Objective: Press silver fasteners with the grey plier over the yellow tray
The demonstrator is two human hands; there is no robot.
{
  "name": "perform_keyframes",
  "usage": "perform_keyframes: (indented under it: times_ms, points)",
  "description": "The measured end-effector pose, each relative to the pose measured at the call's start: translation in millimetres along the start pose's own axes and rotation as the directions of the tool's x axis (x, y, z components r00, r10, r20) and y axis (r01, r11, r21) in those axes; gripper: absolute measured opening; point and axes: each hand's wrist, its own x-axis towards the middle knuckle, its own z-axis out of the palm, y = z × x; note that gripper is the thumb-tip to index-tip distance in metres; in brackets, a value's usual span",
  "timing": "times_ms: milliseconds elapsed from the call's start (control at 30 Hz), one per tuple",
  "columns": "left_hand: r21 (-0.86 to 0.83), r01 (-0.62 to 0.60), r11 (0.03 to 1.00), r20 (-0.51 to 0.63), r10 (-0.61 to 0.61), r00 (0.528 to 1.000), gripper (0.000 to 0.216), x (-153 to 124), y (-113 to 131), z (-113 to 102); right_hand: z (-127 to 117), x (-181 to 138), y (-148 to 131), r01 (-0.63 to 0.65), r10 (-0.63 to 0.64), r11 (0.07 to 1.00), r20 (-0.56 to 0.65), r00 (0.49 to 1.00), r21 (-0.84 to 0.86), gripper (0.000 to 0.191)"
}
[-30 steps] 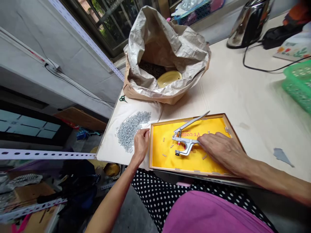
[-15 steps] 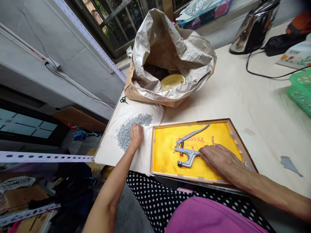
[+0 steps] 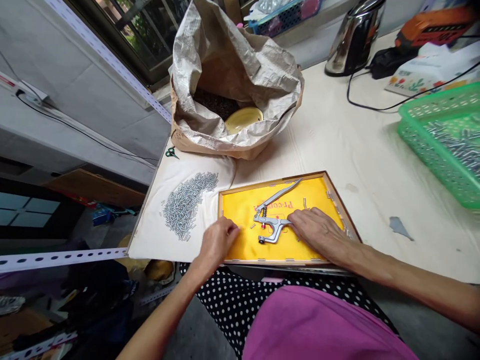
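Observation:
A wooden-framed tray (image 3: 330,186) lined with yellow cloth lies at the table's front edge. Metal snap pliers (image 3: 273,216) rest in it, handles pointing up and right. My right hand (image 3: 318,231) lies over the lower handle, fingers curled on it. My left hand (image 3: 216,242) is at the tray's left edge, fingers pinched together over the yellow cloth; what they hold is too small to make out. A heap of small silver metal pieces (image 3: 186,204) lies on a white cloth (image 3: 157,235) left of the tray. A few loose pieces are scattered in the tray.
A crumpled paper sack (image 3: 240,65) with a yellow bowl (image 3: 243,119) inside stands behind the tray. A green basket (image 3: 442,140) of metal pieces is at the right. A kettle (image 3: 354,35), its cable and small green scissors (image 3: 171,152) are also on the table.
My left hand has come off the silver heap and moved right to the tray's left edge, fingers pinched. My right hand stays on the pliers. The view has shifted right.

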Motion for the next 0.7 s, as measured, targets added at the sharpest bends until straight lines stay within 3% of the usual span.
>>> perform_keyframes:
  times_ms: [100,233,400,500,567,633,700]
  points:
    - [0.125,-0.034,0.992,0.068,0.026,0.997,0.016,-16.9,18.4,19.0,-2.3,1.2,-2.8,0.013,-0.013,1.000,0.011,1.000,-0.014,0.020]
    - [0.243,-0.067,0.968,0.068,0.052,0.996,0.017,-18.3,21.5,26.5,0.4,1.7,-3.0,0.023,-0.023,0.998,0.010,1.000,-0.052,0.021]
    - [0.230,-0.170,0.958,0.064,0.160,0.985,0.019,-15.9,16.7,27.9,5.4,1.2,-0.9,0.024,-0.021,0.997,0.038,0.999,-0.074,0.019]
    - [-0.018,-0.112,0.994,0.008,0.112,0.994,0.016,-11.5,18.4,28.6,1.9,2.1,-0.9,0.044,-0.042,0.998,0.051,0.998,-0.038,0.021]
    - [-0.313,0.053,0.948,0.036,-0.044,0.998,0.012,-7.7,23.2,29.1,-1.8,3.6,-1.9,0.073,-0.072,0.997,0.034,0.997,-0.039,0.021]
    - [-0.567,0.253,0.784,0.156,-0.200,0.967,0.016,-4.8,30.1,30.3,-4.4,5.2,-3.6,0.096,-0.096,0.993,-0.002,0.995,-0.066,0.020]
    - [-0.706,0.365,0.606,0.252,-0.267,0.930,0.025,-4.0,37.8,32.7,-5.3,6.3,-5.7,0.099,-0.104,0.990,-0.036,0.994,-0.104,0.021]
